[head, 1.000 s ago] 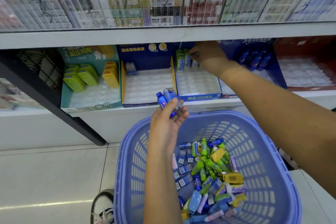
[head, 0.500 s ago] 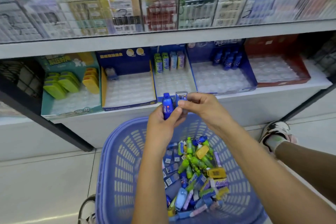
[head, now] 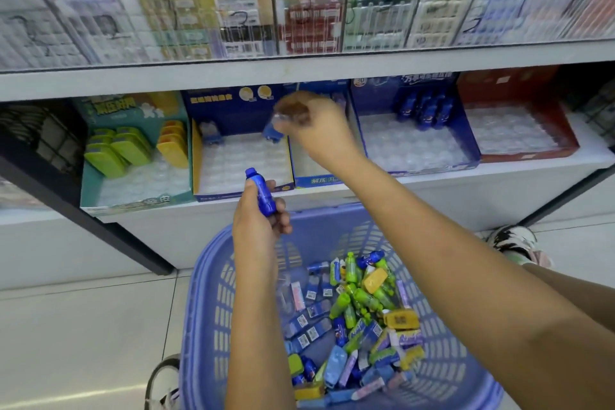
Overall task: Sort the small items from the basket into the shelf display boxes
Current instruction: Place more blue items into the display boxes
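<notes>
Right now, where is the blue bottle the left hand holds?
Head view, centre-left: the blue bottle, cap up, is above the basket's far rim, before the yellow-sided display box.

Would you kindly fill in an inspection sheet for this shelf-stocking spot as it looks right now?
Surface: white shelf carrying five display boxes, red box at the right end.
Job's things: purple basket below holds mixed small items; teal box has green and yellow cases; dark blue bottles stand in the right blue box.
Clutter: nothing seen.
Grips: left hand holds a blue mini bottle; right hand, blurred, pinches a small blue item over the blue-and-yellow box.
Cables: nothing seen.
Surroundings: glass-fronted packs above; tiled floor; two shoes.
</notes>
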The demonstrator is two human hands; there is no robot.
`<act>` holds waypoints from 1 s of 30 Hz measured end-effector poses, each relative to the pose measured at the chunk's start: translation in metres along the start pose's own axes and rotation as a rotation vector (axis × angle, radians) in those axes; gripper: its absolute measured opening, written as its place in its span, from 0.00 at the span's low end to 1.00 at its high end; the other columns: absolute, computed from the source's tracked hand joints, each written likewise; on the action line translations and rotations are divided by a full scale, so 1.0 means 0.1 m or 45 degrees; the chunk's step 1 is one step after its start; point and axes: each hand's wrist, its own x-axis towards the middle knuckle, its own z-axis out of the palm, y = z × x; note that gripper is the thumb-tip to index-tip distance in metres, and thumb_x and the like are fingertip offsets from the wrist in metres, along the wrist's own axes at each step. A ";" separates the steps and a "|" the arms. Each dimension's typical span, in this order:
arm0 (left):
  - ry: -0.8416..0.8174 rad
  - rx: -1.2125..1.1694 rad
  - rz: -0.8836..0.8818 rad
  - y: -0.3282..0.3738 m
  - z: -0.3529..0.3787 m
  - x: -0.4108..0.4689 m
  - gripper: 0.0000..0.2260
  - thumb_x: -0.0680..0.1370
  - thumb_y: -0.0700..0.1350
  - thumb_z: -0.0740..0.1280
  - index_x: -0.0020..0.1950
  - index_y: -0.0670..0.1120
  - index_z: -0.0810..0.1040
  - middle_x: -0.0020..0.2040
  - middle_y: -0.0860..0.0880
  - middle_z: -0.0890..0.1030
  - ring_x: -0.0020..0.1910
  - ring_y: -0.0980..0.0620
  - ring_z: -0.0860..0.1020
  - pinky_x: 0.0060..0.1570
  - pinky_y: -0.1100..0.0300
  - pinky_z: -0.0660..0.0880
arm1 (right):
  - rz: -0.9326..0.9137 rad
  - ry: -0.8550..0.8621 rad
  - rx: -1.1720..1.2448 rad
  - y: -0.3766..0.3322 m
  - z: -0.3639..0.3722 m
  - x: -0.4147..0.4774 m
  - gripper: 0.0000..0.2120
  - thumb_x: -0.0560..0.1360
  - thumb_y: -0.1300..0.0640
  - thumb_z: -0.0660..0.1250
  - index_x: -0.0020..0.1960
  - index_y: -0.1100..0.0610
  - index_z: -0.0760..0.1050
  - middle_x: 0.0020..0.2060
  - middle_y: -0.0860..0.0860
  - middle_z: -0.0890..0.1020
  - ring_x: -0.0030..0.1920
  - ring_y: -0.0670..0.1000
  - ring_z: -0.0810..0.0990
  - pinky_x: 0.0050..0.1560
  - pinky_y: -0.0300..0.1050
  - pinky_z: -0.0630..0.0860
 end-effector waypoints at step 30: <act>-0.044 -0.371 0.048 0.17 -0.32 0.04 0.09 0.81 0.40 0.58 0.53 0.41 0.77 0.43 0.47 0.81 0.32 0.55 0.75 0.32 0.64 0.75 | -0.101 -0.297 -0.610 -0.09 0.61 0.33 0.14 0.78 0.60 0.62 0.63 0.58 0.75 0.56 0.57 0.79 0.53 0.54 0.79 0.53 0.44 0.73</act>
